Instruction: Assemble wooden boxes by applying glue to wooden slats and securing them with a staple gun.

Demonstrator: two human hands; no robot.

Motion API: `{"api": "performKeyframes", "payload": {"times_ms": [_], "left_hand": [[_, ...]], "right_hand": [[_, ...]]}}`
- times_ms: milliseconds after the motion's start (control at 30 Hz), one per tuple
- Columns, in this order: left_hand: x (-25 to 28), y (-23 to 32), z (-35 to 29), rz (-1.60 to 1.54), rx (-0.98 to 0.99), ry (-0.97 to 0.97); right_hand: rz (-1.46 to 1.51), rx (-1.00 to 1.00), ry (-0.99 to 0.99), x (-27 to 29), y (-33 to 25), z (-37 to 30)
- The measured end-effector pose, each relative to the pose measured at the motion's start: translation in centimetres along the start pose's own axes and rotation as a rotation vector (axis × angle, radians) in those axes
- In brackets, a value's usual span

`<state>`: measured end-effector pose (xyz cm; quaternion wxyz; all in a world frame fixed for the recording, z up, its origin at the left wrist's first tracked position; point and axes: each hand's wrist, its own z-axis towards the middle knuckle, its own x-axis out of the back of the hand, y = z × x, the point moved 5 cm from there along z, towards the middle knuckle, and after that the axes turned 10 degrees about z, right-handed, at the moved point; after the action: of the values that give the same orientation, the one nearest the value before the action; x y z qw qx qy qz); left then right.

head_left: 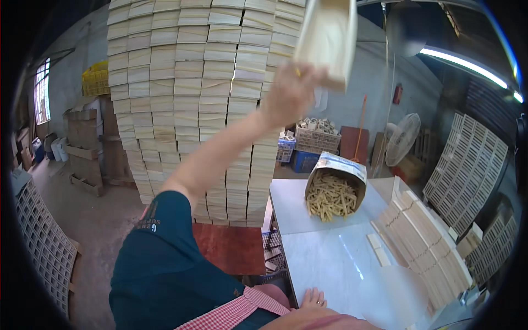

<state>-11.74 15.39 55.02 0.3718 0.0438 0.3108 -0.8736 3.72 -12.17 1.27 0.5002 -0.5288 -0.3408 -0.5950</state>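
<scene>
My left hand (291, 93), at the end of a raised and outstretched arm, is closed on the lower end of a pale wooden tray (325, 41). The tray is shallow and open, with raised sides, and its top runs out of view. Just behind it rises a tall stack of pale wooden pieces (190, 71), laid in tight rows. My right hand (313, 298) rests on the near left edge of the white table (313, 258). Its fingers lie spread and nothing is in them. The right forearm is mostly hidden at the lower edge.
An open carton (360, 165) of small wooden strips stands on the table. Rows of wooden boards (423, 236) line its right side. Beyond are filled crates (316, 140), a fan (403, 137) and lattice racks (467, 170). A reddish board (228, 250) lies below the stack.
</scene>
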Motion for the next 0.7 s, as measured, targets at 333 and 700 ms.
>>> {"api": "performKeyframes", "payload": {"times_ms": [333,700], "left_hand": [[-15.8,-17.3,16.7,0.424,0.135,-0.77],[-21.0,-26.3,21.1,0.297,-0.012,-0.657]], "right_hand": [[-0.321,0.07,-0.567,-17.6,5.6,0.1],[-0.105,0.422,-0.041,-10.7,4.9,18.6]]}}
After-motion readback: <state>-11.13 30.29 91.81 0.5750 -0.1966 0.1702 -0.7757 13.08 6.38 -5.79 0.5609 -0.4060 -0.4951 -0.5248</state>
